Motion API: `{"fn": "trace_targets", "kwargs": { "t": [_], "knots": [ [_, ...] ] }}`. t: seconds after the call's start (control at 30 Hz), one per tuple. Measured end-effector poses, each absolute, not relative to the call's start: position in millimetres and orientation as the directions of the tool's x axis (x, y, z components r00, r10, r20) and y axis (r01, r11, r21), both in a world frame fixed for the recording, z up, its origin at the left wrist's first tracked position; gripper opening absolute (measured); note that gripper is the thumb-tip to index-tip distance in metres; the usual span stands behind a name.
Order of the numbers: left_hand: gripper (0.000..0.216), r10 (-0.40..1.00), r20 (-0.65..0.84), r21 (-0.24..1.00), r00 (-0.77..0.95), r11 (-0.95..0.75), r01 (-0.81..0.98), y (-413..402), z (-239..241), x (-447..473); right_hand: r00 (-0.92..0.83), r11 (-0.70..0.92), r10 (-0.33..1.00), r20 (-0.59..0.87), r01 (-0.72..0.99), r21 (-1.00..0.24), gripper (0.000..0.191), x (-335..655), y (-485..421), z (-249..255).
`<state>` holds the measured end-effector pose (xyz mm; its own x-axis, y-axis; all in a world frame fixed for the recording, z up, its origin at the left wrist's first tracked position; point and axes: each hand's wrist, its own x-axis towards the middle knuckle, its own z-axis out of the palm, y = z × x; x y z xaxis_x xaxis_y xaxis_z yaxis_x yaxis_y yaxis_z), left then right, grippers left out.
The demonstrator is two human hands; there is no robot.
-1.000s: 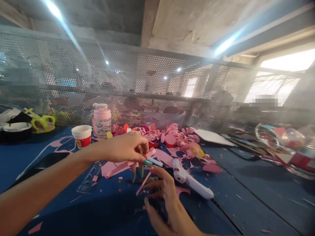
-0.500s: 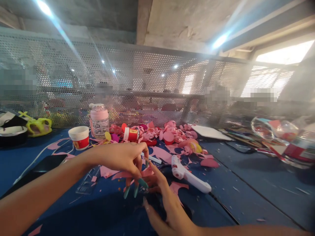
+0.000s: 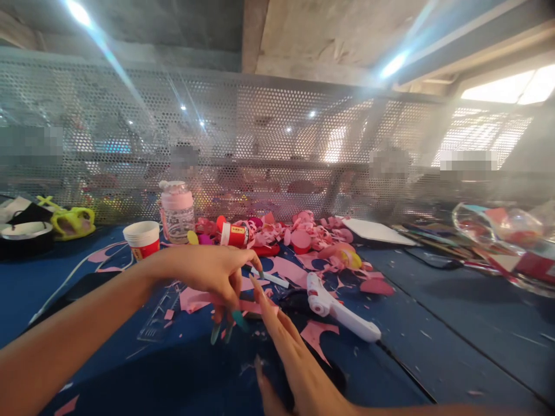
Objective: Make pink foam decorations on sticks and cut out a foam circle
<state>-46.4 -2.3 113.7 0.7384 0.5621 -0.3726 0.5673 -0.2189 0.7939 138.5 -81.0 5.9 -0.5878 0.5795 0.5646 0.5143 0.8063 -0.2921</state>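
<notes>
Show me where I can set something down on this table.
The widest free patch is the blue table right of the white glue gun, short of the clear containers; only small slivers dot it. Another lies in front, between the left forearm and the right hand. It is crowded beyond the hands: pink scraps heap up toward the mesh screen.

On the table (image 3: 437, 346), a bottle (image 3: 177, 216) stood before a screen (image 3: 277, 121), with stacked cups (image 3: 143, 236) to its left. Right of the bottle, a cup (image 3: 234, 234) lay on its side beside scraps (image 3: 300, 240). Before the scraps lay a glue gun (image 3: 347, 316), beyond the right hand (image 3: 290, 355) and to its right. A board (image 3: 375, 231) lay right of the scraps, also before the screen
</notes>
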Motion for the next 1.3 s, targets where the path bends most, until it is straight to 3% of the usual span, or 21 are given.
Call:
{"fn": "trace_targets", "kwargs": {
  "t": [0.13, 0.3, 0.53, 1.03, 1.3],
  "knots": [
    [0.049, 0.483, -0.393, 0.825, 0.782, -0.191, 0.532, 10.2, 111.2, -53.8, -0.566, 0.783, 0.602, 0.563, 0.559, -0.274, 0.093, 136.4, -81.1, 6.0],
    [0.054, 0.432, -0.387, 0.841, 0.814, -0.196, 0.504, 28.1, 104.7, -65.1, -0.582, 0.766, 0.623, 0.523, 0.590, -0.256, 0.092, 138.1, -77.7, 1.1],
    [0.032, 0.404, -0.540, 0.747, 0.738, -0.173, 0.641, 50.9, 102.4, -86.7, -0.582, 0.753, 0.640, 0.502, 0.604, -0.260, 0.092, 138.3, -77.8, 0.6],
    [0.020, 0.523, -0.422, 0.791, 0.741, -0.187, 0.582, 84.6, 91.5, -133.7, -0.557, 0.735, 0.642, 0.527, 0.643, -0.216, 0.087, 138.6, -74.9, -12.3],
    [0.019, 0.554, -0.344, 0.800, 0.758, -0.249, 0.545, 95.2, 85.4, -143.7, -0.544, 0.694, 0.707, 0.452, 0.659, -0.291, 0.088, 139.3, -76.9, -4.5]
  ]
}}
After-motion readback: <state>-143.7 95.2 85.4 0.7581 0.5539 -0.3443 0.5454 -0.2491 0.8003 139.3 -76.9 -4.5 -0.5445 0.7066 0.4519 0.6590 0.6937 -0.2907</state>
